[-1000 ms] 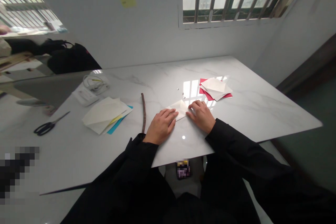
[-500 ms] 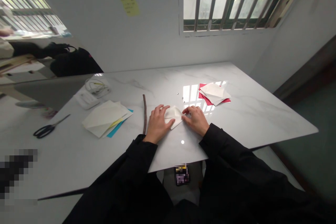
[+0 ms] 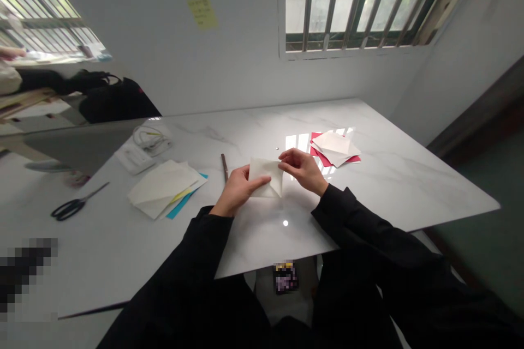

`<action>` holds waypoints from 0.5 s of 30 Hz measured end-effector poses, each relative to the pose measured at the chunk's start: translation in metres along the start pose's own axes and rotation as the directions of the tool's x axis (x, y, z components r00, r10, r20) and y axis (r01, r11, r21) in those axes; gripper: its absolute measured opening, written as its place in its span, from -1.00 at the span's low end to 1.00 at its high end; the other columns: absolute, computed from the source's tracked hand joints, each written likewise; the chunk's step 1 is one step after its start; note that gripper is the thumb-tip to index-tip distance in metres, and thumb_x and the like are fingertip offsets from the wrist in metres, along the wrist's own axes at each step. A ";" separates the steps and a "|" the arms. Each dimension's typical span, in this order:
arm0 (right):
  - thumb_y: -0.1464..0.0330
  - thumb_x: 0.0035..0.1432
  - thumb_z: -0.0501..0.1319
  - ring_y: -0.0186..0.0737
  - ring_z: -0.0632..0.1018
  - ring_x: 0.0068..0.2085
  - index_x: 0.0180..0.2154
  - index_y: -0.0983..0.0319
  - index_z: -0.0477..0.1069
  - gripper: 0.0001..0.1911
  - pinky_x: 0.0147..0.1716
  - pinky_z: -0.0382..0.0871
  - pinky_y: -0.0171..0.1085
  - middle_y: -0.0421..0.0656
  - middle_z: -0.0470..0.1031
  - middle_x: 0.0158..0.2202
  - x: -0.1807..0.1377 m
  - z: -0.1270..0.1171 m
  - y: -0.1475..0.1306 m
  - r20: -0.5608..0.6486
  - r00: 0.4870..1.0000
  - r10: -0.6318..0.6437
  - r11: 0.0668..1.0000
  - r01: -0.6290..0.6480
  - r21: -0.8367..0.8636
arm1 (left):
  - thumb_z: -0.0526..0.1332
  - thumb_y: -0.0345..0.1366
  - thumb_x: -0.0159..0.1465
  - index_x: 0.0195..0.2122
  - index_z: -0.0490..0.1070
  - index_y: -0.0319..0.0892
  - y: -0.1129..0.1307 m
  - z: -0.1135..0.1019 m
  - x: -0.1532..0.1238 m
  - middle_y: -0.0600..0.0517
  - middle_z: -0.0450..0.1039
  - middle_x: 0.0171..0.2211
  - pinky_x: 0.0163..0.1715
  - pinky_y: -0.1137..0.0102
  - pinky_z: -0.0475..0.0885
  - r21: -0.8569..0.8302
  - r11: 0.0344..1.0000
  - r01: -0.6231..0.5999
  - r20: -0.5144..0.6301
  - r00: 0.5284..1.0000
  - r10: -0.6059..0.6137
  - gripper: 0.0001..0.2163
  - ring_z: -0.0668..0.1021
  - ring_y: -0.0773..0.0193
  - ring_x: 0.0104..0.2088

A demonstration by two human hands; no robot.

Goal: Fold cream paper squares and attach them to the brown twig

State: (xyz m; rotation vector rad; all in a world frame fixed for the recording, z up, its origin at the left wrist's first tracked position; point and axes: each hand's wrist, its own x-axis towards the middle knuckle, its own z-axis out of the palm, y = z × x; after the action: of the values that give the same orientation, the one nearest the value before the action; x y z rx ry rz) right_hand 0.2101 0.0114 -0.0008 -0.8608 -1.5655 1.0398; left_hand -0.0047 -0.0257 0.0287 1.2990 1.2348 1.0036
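Note:
A folded white paper (image 3: 267,180) is held up just above the white marble table (image 3: 388,174), near its front edge. My left hand (image 3: 234,192) grips the paper's left side, thumb on top and fingers behind. My right hand (image 3: 302,169) pinches the paper's upper right corner. Both arms wear black sleeves.
A stack of white, yellow and blue sheets (image 3: 166,188) lies to the left, and white sheets on red ones (image 3: 335,147) to the right. A thin brown stick (image 3: 224,166), black scissors (image 3: 73,206) and a white charger with cable (image 3: 143,147) also lie on the table.
The paper was lying flat on the table under both hands. Both hands have now lifted it off the surface and hold it tilted up.

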 end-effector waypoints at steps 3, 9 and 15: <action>0.05 0.26 0.35 -0.20 0.62 -0.25 -0.08 0.18 0.53 -0.63 -0.23 0.51 -0.23 -0.14 0.64 -0.28 0.029 -0.009 -0.002 0.009 0.999 -0.052 0.999 0.052 0.003 | 0.60 -0.12 -0.02 -0.11 0.66 -0.30 0.009 -0.007 0.015 -0.22 0.69 -0.13 -0.15 0.21 0.59 -0.107 0.994 0.036 -0.028 0.999 -0.039 -0.50 0.68 0.03 -0.22; 0.19 0.29 0.30 -0.17 0.61 -0.28 -0.28 0.21 0.61 -0.77 -0.15 0.48 -0.16 -0.10 0.68 -0.30 0.055 -0.046 0.043 -0.126 0.989 -0.071 0.903 0.010 -0.430 | 0.56 -0.25 0.00 -0.09 0.59 -0.28 -0.015 -0.020 0.059 -0.19 0.68 -0.06 0.00 0.21 0.59 -0.333 0.940 -0.077 -0.249 0.969 -0.009 -0.55 0.68 0.03 -0.09; 0.18 0.15 0.42 -0.24 0.54 -0.37 -0.19 0.20 0.71 -0.74 -0.28 0.42 -0.24 -0.17 0.65 -0.37 0.044 -0.067 0.066 0.077 0.996 0.051 0.868 -0.006 -0.496 | 0.48 -0.29 0.17 -0.07 0.55 -0.29 -0.044 -0.012 0.065 -0.21 0.66 0.01 0.16 0.11 0.53 -0.272 0.940 -0.205 -0.373 0.923 0.093 -0.67 0.66 -0.02 0.02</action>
State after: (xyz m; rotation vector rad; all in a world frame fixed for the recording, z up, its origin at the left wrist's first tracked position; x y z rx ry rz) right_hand 0.2670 0.0886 -0.0392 -1.2002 -1.9419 0.7039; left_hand -0.0138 0.0375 -0.0185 1.0049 1.1943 1.5304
